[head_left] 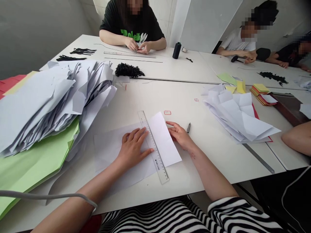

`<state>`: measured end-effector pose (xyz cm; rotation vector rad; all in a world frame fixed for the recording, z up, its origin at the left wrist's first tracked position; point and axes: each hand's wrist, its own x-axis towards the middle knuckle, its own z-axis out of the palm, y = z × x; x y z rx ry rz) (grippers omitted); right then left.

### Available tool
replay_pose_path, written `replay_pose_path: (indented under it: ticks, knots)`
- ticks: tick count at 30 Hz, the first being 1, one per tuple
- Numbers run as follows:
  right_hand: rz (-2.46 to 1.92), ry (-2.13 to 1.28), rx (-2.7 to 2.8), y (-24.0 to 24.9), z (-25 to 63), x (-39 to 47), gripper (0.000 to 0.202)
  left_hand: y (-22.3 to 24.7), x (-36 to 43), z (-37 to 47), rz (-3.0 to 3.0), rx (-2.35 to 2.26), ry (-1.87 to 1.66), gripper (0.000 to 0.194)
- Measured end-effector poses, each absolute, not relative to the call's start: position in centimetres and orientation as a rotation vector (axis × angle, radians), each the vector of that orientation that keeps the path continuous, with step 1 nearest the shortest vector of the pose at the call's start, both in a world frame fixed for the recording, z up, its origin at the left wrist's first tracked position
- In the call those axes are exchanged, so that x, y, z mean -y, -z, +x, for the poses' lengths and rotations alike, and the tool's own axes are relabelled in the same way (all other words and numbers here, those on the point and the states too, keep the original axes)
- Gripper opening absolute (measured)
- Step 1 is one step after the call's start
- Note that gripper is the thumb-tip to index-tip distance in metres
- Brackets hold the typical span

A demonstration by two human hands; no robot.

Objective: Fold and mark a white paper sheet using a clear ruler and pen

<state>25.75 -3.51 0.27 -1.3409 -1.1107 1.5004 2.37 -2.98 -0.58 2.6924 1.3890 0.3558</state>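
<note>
A clear plastic ruler [157, 158] lies slantwise across a white sheet of paper [110, 149] on the table. My left hand [133, 145] rests flat with fingers spread, pressing on the paper and the ruler's left edge. Right of the ruler, the sheet's flap [164, 139] is raised from the table. At that flap's right edge is my right hand [178, 133], its index finger stretched out and its other fingers partly hidden behind the paper. Just beyond this hand lies a pen [189, 127], its lower end covered by the hand.
A tall pile of white papers [36, 110] over green sheets [41, 165] stands left. Creased papers [235, 113], sticky notes [262, 92] and a metal ruler [259, 158] lie right. Across the table are a black cord bundle [128, 70], a thread spool [177, 50] and other people working.
</note>
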Motion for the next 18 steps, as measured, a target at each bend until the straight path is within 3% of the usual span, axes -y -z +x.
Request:
replay_pose_path:
  ticks: [3, 8, 11, 18]
  knots:
    - [-1.355, -1.400, 1.263, -0.25, 25.57, 3.57, 0.040, 0.58, 2.95, 2.35, 2.696, -1.385, -0.346, 0.063]
    - [-1.449, -0.867, 1.694, -0.46, 25.62, 3.63, 0.034, 0.65, 2.98, 2.23, 2.689, -1.387, -0.349, 0.063]
    - [-1.423, -0.721, 1.913, -0.16, 25.66, 3.50, 0.034, 0.68, 3.06, 2.14, 2.680, -1.389, -0.371, 0.063]
    - [-1.526, -0.544, 2.126, 0.39, 24.77, 4.08, 0.050, 0.68, 3.23, 2.06, 2.685, -1.386, -0.385, 0.062]
